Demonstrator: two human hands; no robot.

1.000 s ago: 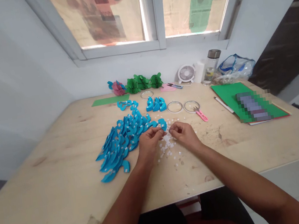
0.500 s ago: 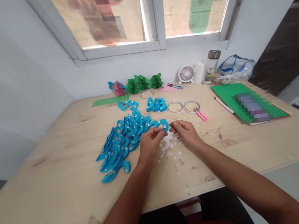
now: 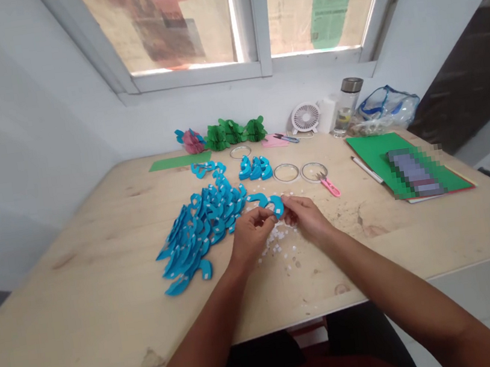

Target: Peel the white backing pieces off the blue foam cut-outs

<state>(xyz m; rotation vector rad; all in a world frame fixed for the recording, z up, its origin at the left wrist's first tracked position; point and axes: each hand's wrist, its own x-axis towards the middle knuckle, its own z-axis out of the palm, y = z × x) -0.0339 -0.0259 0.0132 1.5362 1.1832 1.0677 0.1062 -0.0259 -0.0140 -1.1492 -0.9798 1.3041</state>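
Observation:
A curved blue paper piece [image 3: 277, 204] with small white squares on it is between my two hands. My left hand [image 3: 254, 231] pinches its lower left end. At its right edge, my right hand [image 3: 302, 212] has its fingers closed on the paper. Another blue curved piece [image 3: 257, 199] lies just behind, touching or near the held one. To the left spreads a large heap of blue paper pieces [image 3: 204, 219], many with white squares. Small white paper bits [image 3: 277, 243] are scattered on the table below my hands.
On the wooden table [image 3: 102, 270], tape rings [image 3: 286, 173] and pink snips [image 3: 330, 186] lie behind my hands. Farther back are blue stacks [image 3: 255, 168], green paper shapes [image 3: 232, 132], a small fan [image 3: 305, 117] and a bottle [image 3: 347, 107]. A green folder [image 3: 373, 153] lies right.
The blue piece has shifted slightly right and my right hand's fingers have closed on its right edge, where there was a gap before. The view has tilted slightly.

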